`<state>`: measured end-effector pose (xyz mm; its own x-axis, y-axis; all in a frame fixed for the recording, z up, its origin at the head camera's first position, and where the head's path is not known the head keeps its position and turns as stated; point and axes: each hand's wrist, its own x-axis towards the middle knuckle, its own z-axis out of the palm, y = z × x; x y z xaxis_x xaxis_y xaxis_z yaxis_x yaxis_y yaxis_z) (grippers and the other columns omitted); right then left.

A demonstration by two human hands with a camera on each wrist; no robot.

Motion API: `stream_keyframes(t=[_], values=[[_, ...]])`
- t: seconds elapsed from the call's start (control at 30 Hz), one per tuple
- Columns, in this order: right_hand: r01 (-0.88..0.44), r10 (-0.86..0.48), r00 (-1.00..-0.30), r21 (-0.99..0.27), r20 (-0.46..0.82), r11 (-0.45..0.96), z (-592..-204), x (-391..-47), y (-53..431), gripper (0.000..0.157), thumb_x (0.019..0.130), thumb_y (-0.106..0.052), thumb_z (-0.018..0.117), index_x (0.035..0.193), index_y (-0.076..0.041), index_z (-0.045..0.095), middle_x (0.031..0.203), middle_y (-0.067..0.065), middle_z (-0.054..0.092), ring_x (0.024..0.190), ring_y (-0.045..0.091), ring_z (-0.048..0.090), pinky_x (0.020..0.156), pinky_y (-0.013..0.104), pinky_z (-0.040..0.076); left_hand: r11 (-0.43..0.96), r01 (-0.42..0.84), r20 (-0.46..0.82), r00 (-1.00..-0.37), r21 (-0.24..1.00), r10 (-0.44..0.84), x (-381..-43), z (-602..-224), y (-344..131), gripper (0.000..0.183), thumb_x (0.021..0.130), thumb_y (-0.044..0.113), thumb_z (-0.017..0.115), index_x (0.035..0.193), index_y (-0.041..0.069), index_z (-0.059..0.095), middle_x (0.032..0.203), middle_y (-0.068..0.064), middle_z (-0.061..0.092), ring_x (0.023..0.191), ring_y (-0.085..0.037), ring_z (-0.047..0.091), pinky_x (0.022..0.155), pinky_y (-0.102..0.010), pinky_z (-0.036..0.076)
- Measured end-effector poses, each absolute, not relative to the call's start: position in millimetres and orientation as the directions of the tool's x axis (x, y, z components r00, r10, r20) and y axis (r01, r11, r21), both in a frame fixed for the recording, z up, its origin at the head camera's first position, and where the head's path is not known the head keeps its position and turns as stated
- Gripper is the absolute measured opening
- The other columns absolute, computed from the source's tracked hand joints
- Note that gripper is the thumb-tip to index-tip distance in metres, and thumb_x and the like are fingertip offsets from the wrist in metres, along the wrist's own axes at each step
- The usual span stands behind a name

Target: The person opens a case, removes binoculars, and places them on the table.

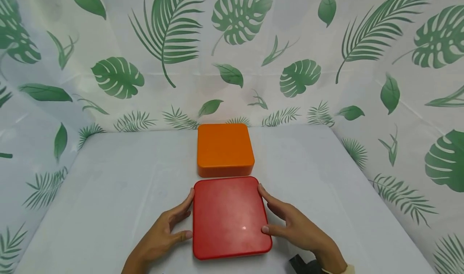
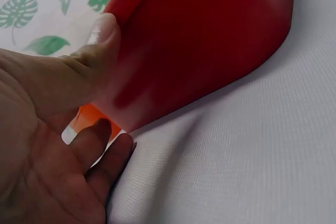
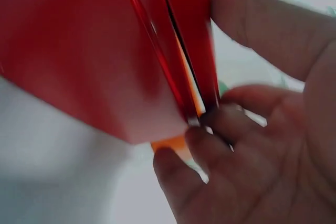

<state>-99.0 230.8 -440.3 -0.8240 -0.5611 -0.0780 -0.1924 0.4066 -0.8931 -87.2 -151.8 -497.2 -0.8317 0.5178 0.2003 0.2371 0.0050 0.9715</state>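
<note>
A square red box (image 1: 230,217) with rounded corners is in front of me, its lid on top. Through a narrow slit along the lid's right edge, orange shows in the right wrist view. On the left side, my left hand (image 1: 161,231) holds the lid's edge, thumb nearer me and fingers toward the far corner. The left thumb (image 2: 105,30) lies against the red edge in the left wrist view. My right hand (image 1: 297,223) grips the opposite side, thumb at the lid's edge, other fingers by the far end of the slit.
An orange box (image 1: 224,147) with rounded corners stands on the white table (image 1: 137,165) just behind the red one. A white cloth printed with green leaves (image 1: 253,76) hangs at the back and sides. Something black (image 1: 306,264) is at my right wrist.
</note>
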Motion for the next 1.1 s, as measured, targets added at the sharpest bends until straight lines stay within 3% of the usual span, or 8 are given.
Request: stream_keyframes(t=[0.17, 0.4, 0.57, 0.7, 0.9, 1.1], values=[[-0.190, -0.641, -0.766, -0.933, -0.055, 0.306, -446, -101, 242, 0.092, 0.092, -0.021, 0.072, 0.161, -0.024, 0.011, 0.169, -0.007, 0.008, 0.155, 0.011, 0.012, 0.116, 0.011, 0.022, -0.006, 0.241, 0.210, -0.833, 0.970, 0.511, -88, -499, -151, 0.096, 0.083, 0.000, 0.076, 0.160, 0.016, 0.021, 0.168, 0.000, 0.017, 0.153, -0.014, 0.019, 0.116, -0.024, 0.035], [-0.193, -0.636, -0.772, -0.952, -0.002, 0.238, -452, -100, 239, 0.091, 0.092, -0.013, 0.070, 0.161, -0.022, 0.011, 0.169, -0.006, 0.008, 0.155, 0.010, 0.008, 0.116, 0.010, 0.018, -0.034, 0.284, 0.263, -0.828, 0.958, 0.495, -88, -496, -149, 0.097, 0.081, -0.001, 0.077, 0.160, 0.014, 0.021, 0.167, -0.003, 0.020, 0.152, -0.019, 0.025, 0.114, -0.030, 0.039], [-0.226, -0.612, -0.789, -0.954, 0.061, 0.196, -450, -99, 236, 0.091, 0.091, -0.008, 0.070, 0.161, -0.021, 0.013, 0.169, -0.004, 0.011, 0.156, 0.012, 0.010, 0.116, 0.011, 0.021, -0.027, 0.303, 0.279, -0.835, 0.953, 0.474, -87, -487, -150, 0.099, 0.081, -0.001, 0.078, 0.160, 0.016, 0.020, 0.166, -0.003, 0.021, 0.151, -0.021, 0.027, 0.113, -0.033, 0.040], [-0.233, -0.604, -0.790, -0.963, 0.105, 0.138, -446, -97, 233, 0.091, 0.090, 0.001, 0.068, 0.161, -0.019, 0.014, 0.168, -0.002, 0.013, 0.156, 0.015, 0.011, 0.118, 0.017, 0.024, -0.032, 0.316, 0.294, -0.836, 0.948, 0.463, -85, -480, -151, 0.100, 0.080, -0.003, 0.077, 0.160, 0.015, 0.020, 0.166, -0.004, 0.022, 0.151, -0.022, 0.028, 0.112, -0.029, 0.042], [-0.230, -0.598, -0.793, -0.966, 0.115, 0.119, -438, -98, 223, 0.091, 0.091, 0.001, 0.068, 0.161, -0.020, 0.015, 0.168, -0.003, 0.014, 0.155, 0.014, 0.011, 0.117, 0.017, 0.024, -0.072, 0.343, 0.336, -0.820, 0.937, 0.462, -84, -469, -158, 0.096, 0.084, 0.002, 0.076, 0.160, 0.012, 0.017, 0.166, -0.006, 0.020, 0.151, -0.025, 0.028, 0.112, -0.026, 0.042], [-0.225, -0.631, -0.764, -0.972, 0.135, 0.065, -430, -99, 209, 0.090, 0.093, 0.003, 0.064, 0.161, -0.019, 0.011, 0.169, -0.002, 0.009, 0.155, 0.015, 0.013, 0.119, 0.020, 0.026, -0.027, 0.296, 0.278, -0.857, 0.955, 0.435, -77, -458, -168, 0.095, 0.086, -0.004, 0.072, 0.161, 0.018, 0.017, 0.167, -0.003, 0.020, 0.149, -0.023, 0.034, 0.110, -0.025, 0.043]])
